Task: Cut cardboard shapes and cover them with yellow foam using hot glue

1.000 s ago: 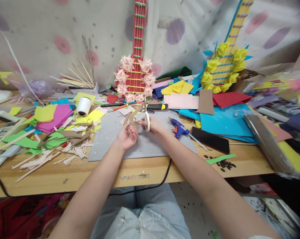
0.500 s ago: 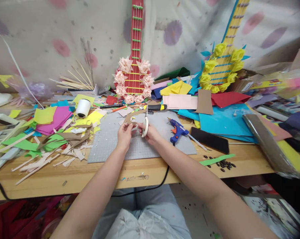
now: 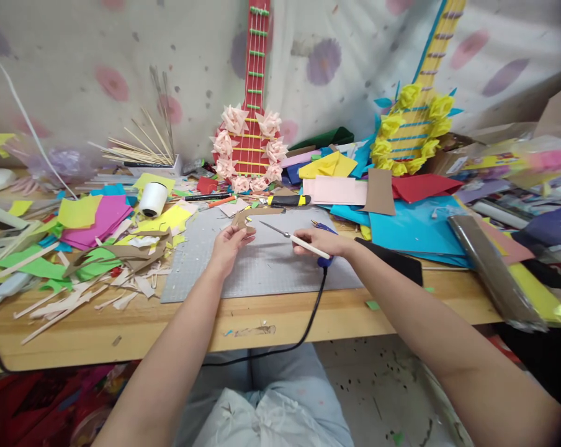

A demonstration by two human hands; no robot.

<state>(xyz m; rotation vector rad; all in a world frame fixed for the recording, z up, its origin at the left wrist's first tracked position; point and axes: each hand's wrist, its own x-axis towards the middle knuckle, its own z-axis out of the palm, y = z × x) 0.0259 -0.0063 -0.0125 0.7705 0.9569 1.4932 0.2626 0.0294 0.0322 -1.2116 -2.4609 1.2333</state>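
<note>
Scissors (image 3: 308, 244) with white handles are in my right hand (image 3: 315, 241), their closed-looking blades pointing left over the grey cutting mat (image 3: 192, 279). My left hand (image 3: 229, 245) pinches a small brown piece of paper or foam sheet (image 3: 246, 231) at the mat's left half. Just beyond it lies a brown curved strip (image 3: 267, 212). Partly hidden behind my right hand is a blue glue gun (image 3: 324, 261), its black cord running over the table edge. A utility knife (image 3: 287, 200) with a black and yellow handle rests at the back of the mat.
Colourful scraps (image 3: 98, 267) and a white roll (image 3: 153, 199) crowd the left. Behind stand a red paper guitar (image 3: 252, 146) with pink flowers and a yellow one (image 3: 411, 130). Blue sheets (image 3: 415, 233) and a plastic-wrapped brown pack (image 3: 494, 270) lie right. My forearm partly covers a black phone (image 3: 392, 264).
My right hand has moved right with the scissors, away from my left hand, and the blades have turned from upright to pointing left. My left hand keeps hold of the brown piece.
</note>
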